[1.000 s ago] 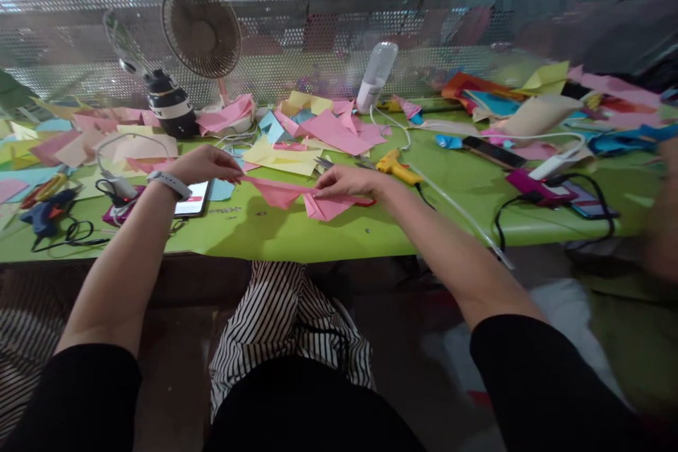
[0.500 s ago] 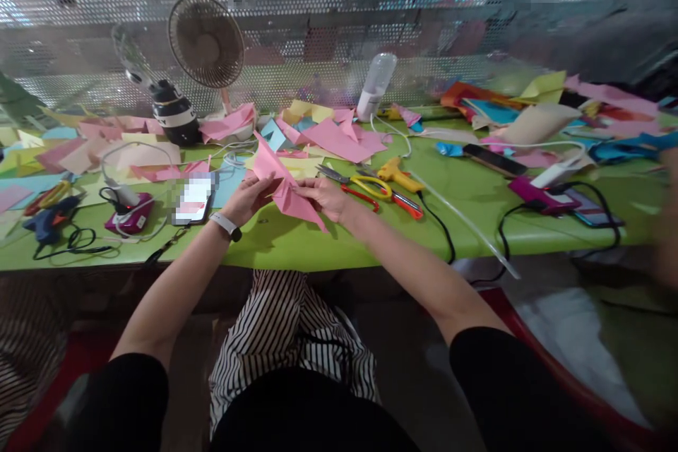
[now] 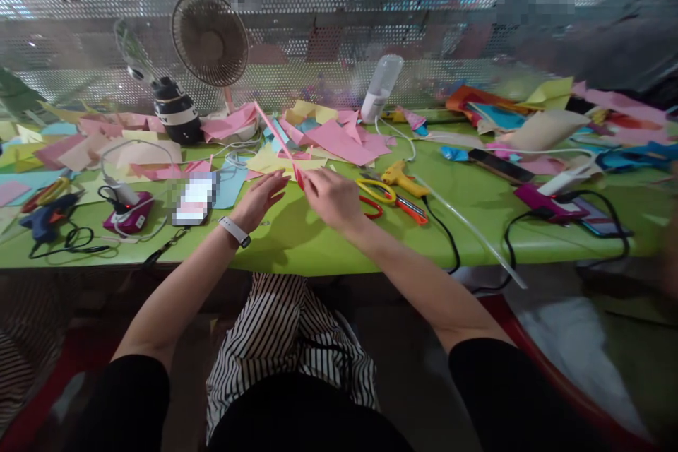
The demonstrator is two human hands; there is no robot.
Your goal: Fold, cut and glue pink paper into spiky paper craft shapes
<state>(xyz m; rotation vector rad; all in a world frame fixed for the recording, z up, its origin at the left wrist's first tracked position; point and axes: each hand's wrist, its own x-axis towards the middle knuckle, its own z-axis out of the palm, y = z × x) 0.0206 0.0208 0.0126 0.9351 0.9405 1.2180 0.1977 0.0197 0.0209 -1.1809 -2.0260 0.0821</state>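
Note:
In the head view, my right hand (image 3: 332, 199) pinches a folded sheet of pink paper (image 3: 276, 133). The paper is turned nearly edge-on, so it shows as a thin strip slanting up and left from my fingers; its lower end is partly hidden by them. My left hand (image 3: 262, 199), with a white watch on the wrist, is just left of the paper. Its fingers are stretched out and seem to hold nothing. To the right of my right hand lie yellow-handled scissors (image 3: 377, 190), a red-orange tool handle (image 3: 411, 209) and a yellow glue gun (image 3: 401, 176).
Loose coloured paper (image 3: 342, 141) covers the back of the green table (image 3: 296, 254). A fan (image 3: 210, 39), a black bottle (image 3: 177, 116) and a clear-topped white device (image 3: 378, 88) stand behind. A lit phone (image 3: 196, 198), a blue glue gun (image 3: 49, 220) and corded purple power blocks (image 3: 130, 213) lie left and right.
The pink paper was stretched between both hands, then drawn together in the middle and tilted. Now it is turned edge-on in my right hand, and my left hand has come off it.

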